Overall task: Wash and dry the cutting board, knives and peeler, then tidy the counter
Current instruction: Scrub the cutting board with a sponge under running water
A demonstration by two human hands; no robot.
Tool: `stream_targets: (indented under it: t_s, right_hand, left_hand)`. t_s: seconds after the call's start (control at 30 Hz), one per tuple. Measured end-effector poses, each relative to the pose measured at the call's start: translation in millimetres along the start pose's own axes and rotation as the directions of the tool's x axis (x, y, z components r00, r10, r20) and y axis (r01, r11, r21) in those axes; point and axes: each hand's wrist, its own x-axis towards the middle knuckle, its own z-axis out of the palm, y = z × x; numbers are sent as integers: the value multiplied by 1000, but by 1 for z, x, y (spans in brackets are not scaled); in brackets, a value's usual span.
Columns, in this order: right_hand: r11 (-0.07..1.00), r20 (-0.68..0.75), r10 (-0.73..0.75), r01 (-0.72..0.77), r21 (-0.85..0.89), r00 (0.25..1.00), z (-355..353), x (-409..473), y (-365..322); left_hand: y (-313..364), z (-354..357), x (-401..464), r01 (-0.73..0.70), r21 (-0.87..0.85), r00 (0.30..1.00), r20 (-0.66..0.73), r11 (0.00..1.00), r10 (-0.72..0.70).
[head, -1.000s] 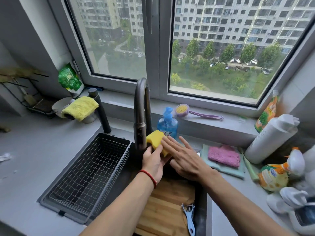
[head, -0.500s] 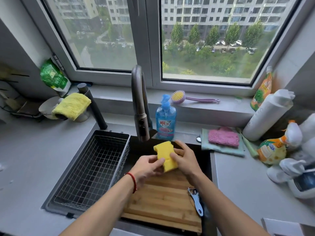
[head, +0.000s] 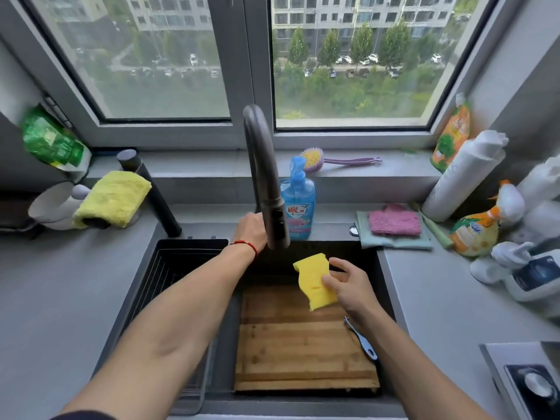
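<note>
On the far left of the grey counter a folded yellow cloth lies over a white cup. Next to it, a black wire basket sits in the left part of the dark sink. The left hand, with a red string at the wrist, reaches to the base of the tall grey curved faucet; its fingers are hidden behind the faucet, so one cannot tell if they grip it. Just right of the faucet stands a blue soap bottle with a pump. Below it, the right hand pinches a yellow sponge between thumb and fingers, holding it above the far edge of the wooden striped cutting board. The board lies flat in the sink, under this hand. A peeler with a light blue handle rests on the right edge of the board, near the right wrist. Further right, a pink cloth lies on a pale green one, beside several cleaning bottles.
</note>
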Motion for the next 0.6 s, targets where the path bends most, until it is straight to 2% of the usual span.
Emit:
stream_targets:
  t_s: [0.1, 0.27, 0.4, 0.6]
  right_hand:
    - [1000, -23, 10, -9, 9, 1000, 10, -4, 6]
    - [999, -35, 34, -33, 21, 999, 19, -9, 13]
    - [999, -31, 52, -52, 6, 998, 21, -10, 18]
    - [994, -18, 106, -105, 8, 994, 26, -10, 28]
  left_hand:
    - [-7, -2, -3, -88, -7, 994, -70, 996, 87]
    - [-16, -1, -11, -204, 42, 973, -99, 978, 208]
    - [-17, -2, -15, -239, 22, 968, -68, 971, 240]
    - [-13, -5, -23, -232, 15, 967, -110, 973, 232]
